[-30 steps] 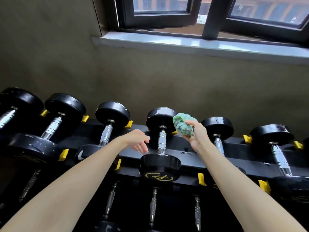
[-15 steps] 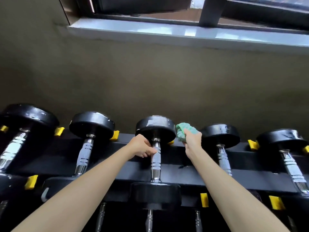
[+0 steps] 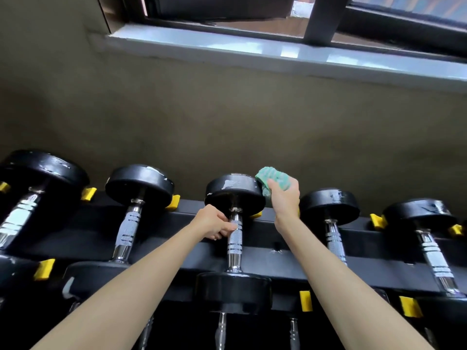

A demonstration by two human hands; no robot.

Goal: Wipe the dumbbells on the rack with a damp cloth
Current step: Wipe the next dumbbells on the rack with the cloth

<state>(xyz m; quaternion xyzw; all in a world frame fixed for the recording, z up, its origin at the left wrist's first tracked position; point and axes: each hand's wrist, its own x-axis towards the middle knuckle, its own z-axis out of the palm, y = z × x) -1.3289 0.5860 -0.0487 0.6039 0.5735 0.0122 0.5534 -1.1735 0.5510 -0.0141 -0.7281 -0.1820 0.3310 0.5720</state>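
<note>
The left grip [image 3: 214,222] curled round the chrome handle of the middle dumbbell [image 3: 234,251] on the rack [image 3: 267,261]. The right grip [image 3: 285,202] clutched a green cloth [image 3: 274,178] (bunched up), seemingly touching that dumbbell's far head.

The only camera sat on my head, close over the rack [image 3: 262,261], and looked forward along my arms toward the wall [image 3: 227,117] and window sill [image 3: 252,50].
</note>
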